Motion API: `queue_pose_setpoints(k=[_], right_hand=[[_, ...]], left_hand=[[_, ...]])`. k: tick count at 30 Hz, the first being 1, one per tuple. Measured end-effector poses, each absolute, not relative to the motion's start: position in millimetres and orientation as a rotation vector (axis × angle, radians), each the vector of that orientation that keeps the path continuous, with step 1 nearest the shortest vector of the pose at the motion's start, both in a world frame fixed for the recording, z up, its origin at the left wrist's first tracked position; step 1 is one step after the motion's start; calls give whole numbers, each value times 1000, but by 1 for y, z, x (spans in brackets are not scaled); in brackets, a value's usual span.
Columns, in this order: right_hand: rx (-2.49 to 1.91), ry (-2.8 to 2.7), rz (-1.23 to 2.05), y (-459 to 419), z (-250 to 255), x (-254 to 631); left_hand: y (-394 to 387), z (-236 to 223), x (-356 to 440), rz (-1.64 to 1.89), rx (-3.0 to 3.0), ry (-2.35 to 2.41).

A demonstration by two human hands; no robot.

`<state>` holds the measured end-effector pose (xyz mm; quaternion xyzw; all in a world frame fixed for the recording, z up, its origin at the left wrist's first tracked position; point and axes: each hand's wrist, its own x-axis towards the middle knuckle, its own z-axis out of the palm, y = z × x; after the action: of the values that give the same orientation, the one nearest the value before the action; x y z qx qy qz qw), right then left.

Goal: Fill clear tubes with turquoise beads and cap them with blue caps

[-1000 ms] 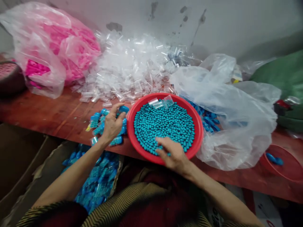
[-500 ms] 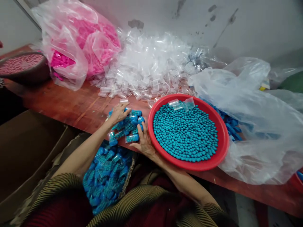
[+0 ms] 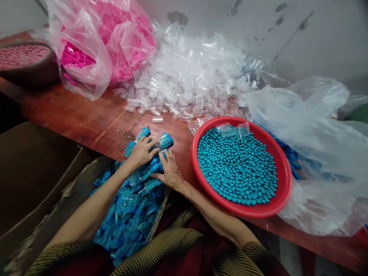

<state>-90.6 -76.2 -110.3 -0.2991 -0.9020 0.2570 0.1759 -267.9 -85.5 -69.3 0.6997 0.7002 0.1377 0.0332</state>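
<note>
Both hands rest on a cluster of small clear tubes with blue caps and blue beads inside, at the table's front edge. My left hand (image 3: 141,153) lies over them with its fingers spread. Beside it my right hand (image 3: 171,171) is open too, thumb apart, against the cluster's right side. One filled tube (image 3: 166,140) sits just beyond the fingertips, and another (image 3: 143,133) lies behind my left hand. Below the edge, a cardboard box (image 3: 64,199) is full of like tubes (image 3: 129,218). Some tubes are hidden under my palms.
A red basin (image 3: 287,180) of blue balls stands to the right, two clear tubes on top. Behind lies a heap of empty clear tubes (image 3: 186,76). Pink pieces fill a plastic bag (image 3: 86,57) at the left, near a dark bowl (image 3: 28,76). Another plastic bag (image 3: 316,115) covers blue pieces.
Both hands have moved toward the table's front edge, pushing the filled tubes along. Some tubes now lie over the edge above the box. The view has shifted slightly.
</note>
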Motion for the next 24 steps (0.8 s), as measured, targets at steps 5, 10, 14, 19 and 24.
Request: queue_pose_setpoints(k=[5,10,14,19,24], right_hand=[[-441,-2686,843,-116,-103,-107],[-197,-2622,845,-114,-86,-118],[-925,-2334,661,-71,-78,-138],[-1269,-2281,597,-12,-94,-162],[-1019,-2579,746,-18,-107,-167]], left_hand=[[-158,-65,-291,454,2009,2240],[-182,-49,-300,570,1780,2449],[-134,-44,-309,691,1750,2455],[-63,-68,-321,555,1838,2309],[-71,-86,-310,486,1843,2225]])
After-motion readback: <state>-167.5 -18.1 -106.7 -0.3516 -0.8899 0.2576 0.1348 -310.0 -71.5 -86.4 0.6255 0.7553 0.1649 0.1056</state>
